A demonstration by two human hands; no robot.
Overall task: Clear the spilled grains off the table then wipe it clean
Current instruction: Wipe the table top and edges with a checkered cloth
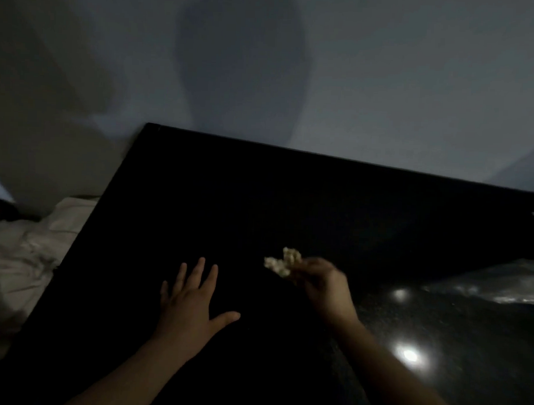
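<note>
At the far left we are seeing a crumpled white cloth [25,248] lying just beside the left edge of the dark table [259,202], which is filling the middle of the view under very dim light. Moving inward, we are finding the left hand [192,302] stretched over the tabletop, palm down, its fingers straight and spread wide and the thumb sticking out to the right; it is holding nothing, and we cannot tell whether the palm is actually pressing on the surface or hanging just above it. To its right, near but apart from it, we are seeing a pale, lumpy clump of grains [283,265], which is the only part of the spill we are making out against the black surface. The right hand [326,286] is gripping that clump, its fingers curled round it, with the grains sticking out past the fingertips toward the left; the hand is blurred, so we are not reading the finger positions any closer than that. Farther right, two bright light reflections [410,355] are shining on the glossy tabletop, and a clear plastic bag [499,286] is lying at the right edge.
</note>
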